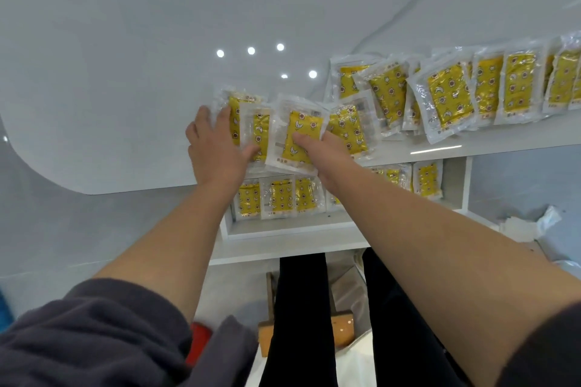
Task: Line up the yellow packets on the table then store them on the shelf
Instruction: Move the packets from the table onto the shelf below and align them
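- Two bare hands meet at the near edge of the glossy white table [125, 72], just above the middle of the view
- The left hand [217, 148] lies flat, fingers straight and a little spread, pressing down on the leftmost packets [234, 122]; its thumb points toward 3 o'clock
- The right hand [330, 157] pinches the front packet [298, 132], with the thumb on top pointing to about 10 o'clock; the other fingers are hidden beneath the packet, so I cannot tell how they lie
- The front packet overlaps its neighbours on both sides, and its lower edge hangs slightly past the table edge
- From the hands the row of yellow packets [449, 97] runs off toward 2 o'clock, overlapping like roof tiles, and reaches the right border of the view
- The shelf [454, 185] sits under the tabletop, at 6 o'clock from the hands; stored packets [279, 198] stand upright side by side inside it, and another one [427, 179] stands near its 3 o'clock end
- Dark grey sleeves [94, 339] cover the upper arms, with the forearms bare
- Black trousers [298, 308] show at 6 o'clock over a wooden stool [344, 325]
- A crumpled white sheet [522, 226] lies on the floor at 4 o'clock
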### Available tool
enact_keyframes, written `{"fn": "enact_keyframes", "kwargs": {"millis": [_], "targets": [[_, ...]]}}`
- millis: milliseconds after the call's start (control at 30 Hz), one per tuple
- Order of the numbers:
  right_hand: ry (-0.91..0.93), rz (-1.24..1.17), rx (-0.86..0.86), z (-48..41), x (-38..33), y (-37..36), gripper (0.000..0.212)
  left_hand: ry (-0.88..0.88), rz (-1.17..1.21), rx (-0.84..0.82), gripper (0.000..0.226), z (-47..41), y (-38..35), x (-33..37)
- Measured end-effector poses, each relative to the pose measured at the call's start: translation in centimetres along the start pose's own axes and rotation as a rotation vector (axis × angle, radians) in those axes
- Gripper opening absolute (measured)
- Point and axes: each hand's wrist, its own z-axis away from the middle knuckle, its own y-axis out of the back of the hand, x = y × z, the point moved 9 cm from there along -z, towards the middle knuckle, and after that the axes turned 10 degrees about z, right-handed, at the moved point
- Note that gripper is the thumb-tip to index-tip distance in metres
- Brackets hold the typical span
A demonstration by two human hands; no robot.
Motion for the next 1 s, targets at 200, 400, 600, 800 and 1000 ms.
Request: {"fn": "enact_keyframes", "kwargs": {"millis": [200,400,600,800,1000], "targets": [[0.033,-0.035,-0.029,-0.7,-1.0,-2.0,0.007,0.118,0.479,-0.014,0.062,-0.2,0.0,0.1],[-0.004,-0.026,-0.048,-1.3,-0.3,-1.9,0.011,0.32,0.675,-0.17,0.041,-0.5,-1.3,-0.1],[0.018,-0.047,-0.197,1.0,0.7,-0.6,0.014,0.335,0.784,-0.337,0.014,2.2,-2.3,0.1],[-0.113,-0.063,-0.381,4.8,8.5,4.8,0.033,0.373,0.825,-0.59,0.015,9.5,-7.1,0.7],[-0.154,0.047,-0.276,3.7,15.0,15.6,0.023,0.441,0.719,-0.56,0.017,14.7,-16.0,2.5]]}}
